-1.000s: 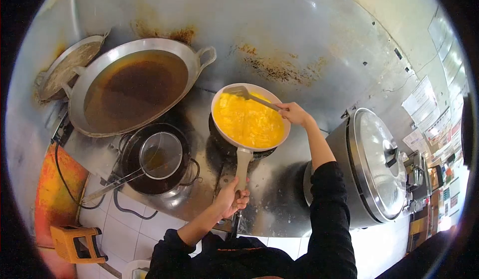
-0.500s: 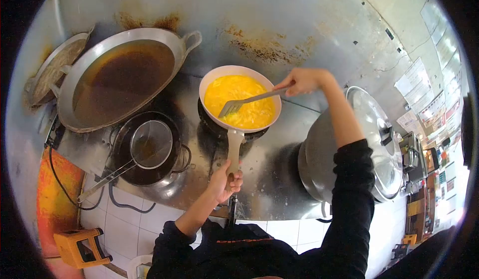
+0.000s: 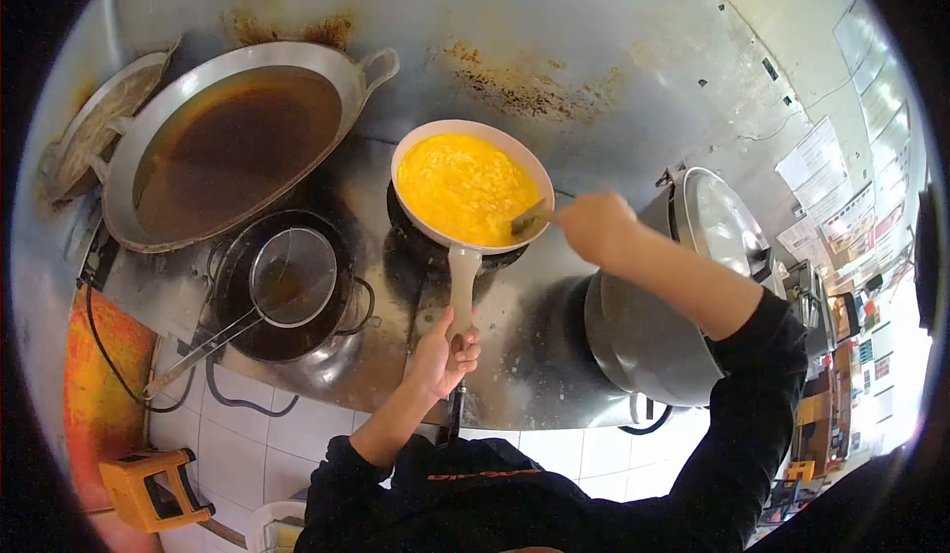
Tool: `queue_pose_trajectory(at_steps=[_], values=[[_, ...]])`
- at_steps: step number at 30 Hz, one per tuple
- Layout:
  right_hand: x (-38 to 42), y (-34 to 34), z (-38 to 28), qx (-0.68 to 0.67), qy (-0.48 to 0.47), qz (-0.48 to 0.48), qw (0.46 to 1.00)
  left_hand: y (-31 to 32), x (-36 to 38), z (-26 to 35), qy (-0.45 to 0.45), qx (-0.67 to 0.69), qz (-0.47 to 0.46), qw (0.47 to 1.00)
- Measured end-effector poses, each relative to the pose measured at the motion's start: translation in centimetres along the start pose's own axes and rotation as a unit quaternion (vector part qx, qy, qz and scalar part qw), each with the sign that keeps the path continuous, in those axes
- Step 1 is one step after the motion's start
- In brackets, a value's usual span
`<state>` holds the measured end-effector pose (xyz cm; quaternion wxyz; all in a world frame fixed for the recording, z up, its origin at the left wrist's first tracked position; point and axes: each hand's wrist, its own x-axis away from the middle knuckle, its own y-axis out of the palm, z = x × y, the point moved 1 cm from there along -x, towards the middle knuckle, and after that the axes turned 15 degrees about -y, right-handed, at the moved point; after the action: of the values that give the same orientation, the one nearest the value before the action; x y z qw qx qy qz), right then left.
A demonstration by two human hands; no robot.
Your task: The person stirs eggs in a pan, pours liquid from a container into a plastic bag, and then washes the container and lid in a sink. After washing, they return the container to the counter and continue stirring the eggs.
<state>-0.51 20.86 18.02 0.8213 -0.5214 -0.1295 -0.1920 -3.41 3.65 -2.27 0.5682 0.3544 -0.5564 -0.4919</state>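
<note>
A white frying pan full of yellow scrambled egg sits on a burner in the middle of the steel stove. My left hand grips the end of the pan's long pale handle. At the pan's near right rim my right hand holds a spatula, whose blade end dips into the egg.
A big wok of dark oil stands at the left, a smaller pan behind it. A black pot with a wire strainer sits in front. A large lidded steel pot is at the right. A yellow stool stands below.
My right hand has swung from the pan's far right down to its near right edge, and the spatula's blade went from the egg's left side to the right rim. My left hand stayed on the handle.
</note>
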Motion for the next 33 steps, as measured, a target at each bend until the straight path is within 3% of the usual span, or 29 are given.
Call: queue_pose_trajectory(at_steps=[9, 13, 21, 24, 26, 27, 29, 32, 33], values=[[-3.9, 8.2, 3.1, 0.079, 0.024, 0.150, 0.985, 0.1, -0.1, -0.1, 0.010, 0.004, -0.003, 1.000], [-6.8, 10.6, 5.1, 0.113, -0.014, 0.173, 0.978, 0.2, 0.1, -0.3, 0.014, 0.018, 0.001, 1.000], [-9.4, 6.6, 5.5, 0.070, -0.013, 0.242, 0.968, 0.1, 0.0, 0.0, -0.002, -0.007, -0.004, 1.000], [-7.4, 1.8, 7.2, 0.046, -0.021, 0.127, 0.991, 0.2, 0.1, 0.0, -0.004, -0.003, 0.003, 1.000], [-3.7, -3.1, 7.2, -0.099, 0.018, 0.052, 0.994, 0.4, 0.1, 0.0, -0.001, -0.004, 0.002, 1.000], [-2.7, -4.0, 7.9, -0.110, -0.034, 0.044, 0.992, 0.5, 0.1, 0.0, 0.002, 0.003, 0.005, 1.000], [-1.2, -4.2, 9.5, -0.133, -0.137, 0.029, 0.981, 0.6, 0.2, -0.1, 0.007, 0.014, 0.012, 1.000], [-0.3, -2.9, 9.1, -0.254, -0.100, -0.085, 0.958, 0.5, 0.1, 0.0, 0.006, 0.009, 0.010, 1.000], [0.1, -2.9, 7.9, -0.229, -0.093, -0.096, 0.964, 0.5, 0.1, 0.0, 0.008, 0.009, 0.012, 1.000]])
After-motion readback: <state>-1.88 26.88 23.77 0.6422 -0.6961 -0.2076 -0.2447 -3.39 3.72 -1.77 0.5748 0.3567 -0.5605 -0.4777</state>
